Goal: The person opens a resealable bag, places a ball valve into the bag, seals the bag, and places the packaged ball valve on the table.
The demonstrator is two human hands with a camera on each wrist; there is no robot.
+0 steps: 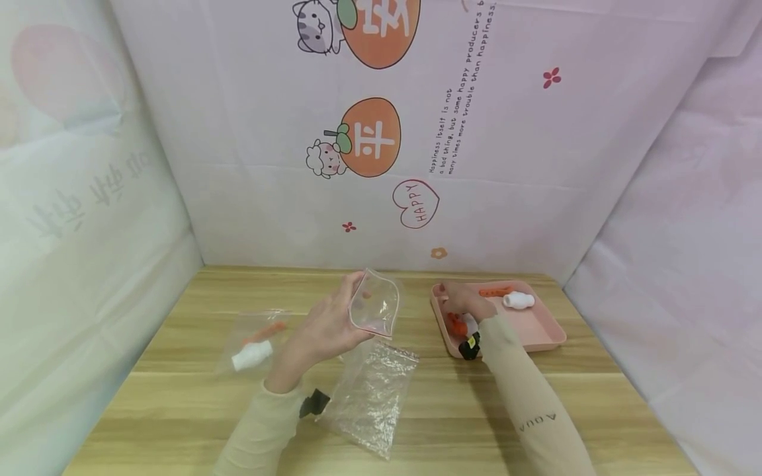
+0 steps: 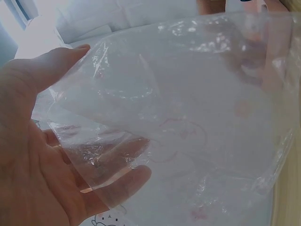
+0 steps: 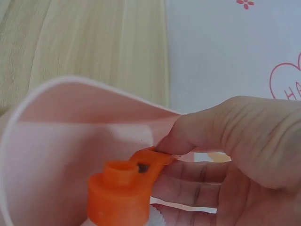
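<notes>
My left hand (image 1: 329, 324) holds a clear zip bag (image 1: 376, 301) by its side, its mouth spread wide. In the left wrist view the thumb is at the bag's edge and the fingers show through the film. My right hand (image 1: 469, 301) reaches into the left end of a pink tray (image 1: 544, 339). Between its thumb and fingers it pinches an orange plastic strip (image 3: 151, 165) with a dark hole. Just beside that strip stands a stepped orange cylindrical piece (image 3: 118, 202). A ribbed white part is mostly hidden behind it.
At the tray's far side lie another orange strip (image 1: 495, 291) and a white bottle-shaped piece (image 1: 519, 301). A clear bag (image 1: 372, 403) lies flat below the left hand. Further left, a bag (image 1: 238, 330) contains an orange strip and a white piece. Printed cloth walls enclose the wooden table (image 1: 196, 423).
</notes>
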